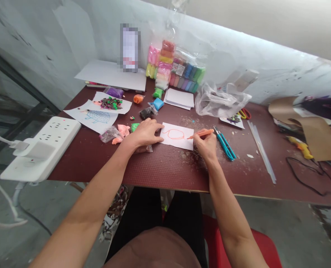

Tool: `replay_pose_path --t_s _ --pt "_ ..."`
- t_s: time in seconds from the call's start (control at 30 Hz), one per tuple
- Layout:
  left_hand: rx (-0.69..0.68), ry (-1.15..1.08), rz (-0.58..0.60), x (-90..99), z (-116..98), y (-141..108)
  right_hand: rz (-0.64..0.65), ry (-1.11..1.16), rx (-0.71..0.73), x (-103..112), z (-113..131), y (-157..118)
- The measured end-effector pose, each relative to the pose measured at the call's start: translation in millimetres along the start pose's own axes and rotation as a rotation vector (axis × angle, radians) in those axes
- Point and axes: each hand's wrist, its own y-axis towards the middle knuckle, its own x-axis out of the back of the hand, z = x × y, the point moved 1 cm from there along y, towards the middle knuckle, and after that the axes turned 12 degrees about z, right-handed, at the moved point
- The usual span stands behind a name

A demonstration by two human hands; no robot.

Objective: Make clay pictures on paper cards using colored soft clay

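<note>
On the dark red table [165, 175], at lower centre of the frame, the left hand [143, 133] lies open, pressing the white paper [176, 136] flat to steady it, while the right hand [206, 146] narrowly grips an orange pen [200, 134], its tip just beside the orange outline [172, 134].

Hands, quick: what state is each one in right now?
Left hand: open, flat, holding nothing, fingers resting on the white paper.
Right hand: closed, holding an orange marker, its tip at the paper.
</note>
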Motion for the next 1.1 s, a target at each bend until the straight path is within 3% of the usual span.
replay_pose_path --t_s 0.2,0.4,0.6,0.9,1.0,1.1 --pt "-0.01 -0.012 0.001 0.5 -1 -1 -0.081 -0.027 0.056 -1 2 -2" --pt "-0.026 -0.022 -0.03 -1.0 1 0 -0.06 -0.304 0.298 -7 -4 -4" --pt "-0.035 0.026 -0.071 -5.4 -4 2 0.045 -0.782 0.203 7 -9 7" --pt "-0.054 -0.026 -0.014 -1.8 -5 -5 0.301 -1.116 0.097 22 -9 1" --pt "-0.048 -0.015 -0.017 -4.1 -3 -3 0.273 -1.108 0.085 21 -7 -4" --pt "-0.049 -0.018 -0.029 -6.9 -2 0 0.162 -1.037 0.114 19 0 -5"
